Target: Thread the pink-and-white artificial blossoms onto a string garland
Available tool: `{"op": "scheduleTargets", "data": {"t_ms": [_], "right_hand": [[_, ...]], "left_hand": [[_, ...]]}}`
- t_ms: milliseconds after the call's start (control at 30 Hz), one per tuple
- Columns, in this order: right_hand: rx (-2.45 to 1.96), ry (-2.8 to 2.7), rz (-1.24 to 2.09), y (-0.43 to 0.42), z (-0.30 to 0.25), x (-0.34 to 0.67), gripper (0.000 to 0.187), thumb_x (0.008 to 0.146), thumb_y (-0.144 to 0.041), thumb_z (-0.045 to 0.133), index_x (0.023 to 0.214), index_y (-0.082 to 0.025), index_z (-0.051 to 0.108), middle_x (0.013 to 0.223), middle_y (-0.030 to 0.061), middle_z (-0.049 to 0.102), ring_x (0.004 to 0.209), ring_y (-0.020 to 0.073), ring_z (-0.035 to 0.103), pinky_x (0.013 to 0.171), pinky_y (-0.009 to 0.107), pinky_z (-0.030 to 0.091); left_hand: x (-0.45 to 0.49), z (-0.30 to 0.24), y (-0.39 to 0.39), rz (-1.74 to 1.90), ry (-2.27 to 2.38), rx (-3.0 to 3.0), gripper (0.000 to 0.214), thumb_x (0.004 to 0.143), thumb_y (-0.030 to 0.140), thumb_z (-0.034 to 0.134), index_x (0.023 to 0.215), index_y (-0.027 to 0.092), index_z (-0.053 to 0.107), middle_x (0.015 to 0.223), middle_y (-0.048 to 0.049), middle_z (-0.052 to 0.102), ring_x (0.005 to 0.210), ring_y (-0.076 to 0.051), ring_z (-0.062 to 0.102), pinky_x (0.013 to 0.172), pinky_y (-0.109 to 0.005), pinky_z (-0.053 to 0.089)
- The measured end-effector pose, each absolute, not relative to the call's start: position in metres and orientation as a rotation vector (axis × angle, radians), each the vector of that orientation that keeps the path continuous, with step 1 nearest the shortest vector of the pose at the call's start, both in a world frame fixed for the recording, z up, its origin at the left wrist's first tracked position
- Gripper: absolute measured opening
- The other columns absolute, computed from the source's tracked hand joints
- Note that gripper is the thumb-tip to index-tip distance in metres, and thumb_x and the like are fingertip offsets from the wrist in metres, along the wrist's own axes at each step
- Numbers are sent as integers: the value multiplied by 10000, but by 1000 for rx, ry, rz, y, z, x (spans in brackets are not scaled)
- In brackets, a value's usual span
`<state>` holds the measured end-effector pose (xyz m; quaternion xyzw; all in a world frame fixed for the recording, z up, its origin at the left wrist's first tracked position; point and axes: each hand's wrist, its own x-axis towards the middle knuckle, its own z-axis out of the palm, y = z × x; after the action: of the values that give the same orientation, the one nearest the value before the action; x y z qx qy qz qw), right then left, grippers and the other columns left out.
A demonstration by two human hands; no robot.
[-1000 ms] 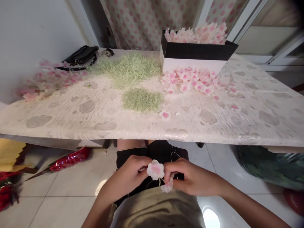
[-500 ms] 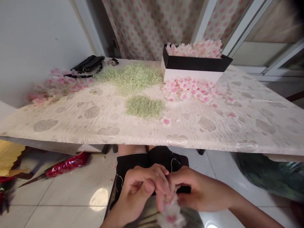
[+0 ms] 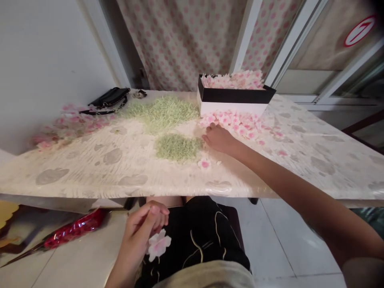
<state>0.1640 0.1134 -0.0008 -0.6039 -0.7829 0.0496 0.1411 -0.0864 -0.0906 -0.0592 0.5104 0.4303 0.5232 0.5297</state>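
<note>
My left hand [image 3: 145, 226] is over my lap with its fingers closed. From below its fingers hangs a white artificial blossom [image 3: 159, 244] with a pink centre; its stem is hidden in the grip. Out over the table, my right hand [image 3: 218, 138] has curled fingers at the near left edge of a pile of loose pink-and-white blossoms [image 3: 246, 126]. Whatever those fingertips pinch is too small to see. Left of this hand lies a flat clump of pale green filaments [image 3: 179, 147], with a single blossom [image 3: 204, 163] near it.
A white box with a black rim [image 3: 235, 96], full of blossoms, stands behind the pile. A larger heap of green shreds [image 3: 163, 112], a black bag [image 3: 111, 97] and blossom sprays [image 3: 69, 124] lie to the left. A red-wrapped bundle [image 3: 75, 230] is on the floor.
My hands were together over my lap around the blossom. My right hand has moved forward to the blossom pile, while the left keeps the blossom and has shifted left.
</note>
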Motion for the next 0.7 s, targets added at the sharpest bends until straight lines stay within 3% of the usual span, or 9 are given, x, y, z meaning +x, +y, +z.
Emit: {"op": "scheduleTargets", "data": {"t_ms": [233, 367, 467, 567, 700], "right_hand": [[-1760, -2144, 278, 127, -3, 174, 313, 926, -291, 594, 1202, -145, 575, 1209, 103, 606, 1016, 231, 631, 847, 432, 536], [-1658, -1984, 469, 116, 9, 185, 273, 936, -301, 578, 1165, -153, 590, 1148, 81, 630, 948, 205, 647, 799, 402, 551], [-1513, -1885, 667, 87, 17, 187, 182, 958, -293, 539, 1022, -140, 613, 914, 29, 652, 724, 134, 635, 652, 300, 544], [-1350, -1812, 873, 48, 23, 185, 218, 977, -224, 456, 793, -165, 556, 604, -53, 504, 505, 83, 492, 529, 233, 446], [-1169, -1766, 1124, 4, 26, 180, 231, 937, -265, 495, 723, -186, 529, 546, -68, 433, 474, 80, 409, 502, 238, 375]], "left_hand": [[-83, -61, -91, 998, 1162, 1303, 380, 917, 452, 547, 705, 159, 662, 542, 33, 468, 512, -103, 417, 505, -214, 329], [-85, -61, -88, 907, 1245, 1324, 416, 884, 478, 570, 655, 138, 639, 486, 51, 414, 442, -79, 374, 442, -186, 262], [-82, -53, -87, 886, 1271, 1315, 401, 855, 491, 592, 675, 135, 633, 475, 56, 422, 406, -66, 356, 410, -168, 245], [-69, -36, -86, 891, 1258, 1294, 355, 854, 478, 589, 724, 150, 615, 493, 55, 457, 382, -49, 306, 371, -151, 202], [-37, -9, -74, 948, 1193, 1284, 248, 871, 435, 585, 918, 192, 602, 449, 88, 436, 366, -54, 304, 364, -138, 250]]}}
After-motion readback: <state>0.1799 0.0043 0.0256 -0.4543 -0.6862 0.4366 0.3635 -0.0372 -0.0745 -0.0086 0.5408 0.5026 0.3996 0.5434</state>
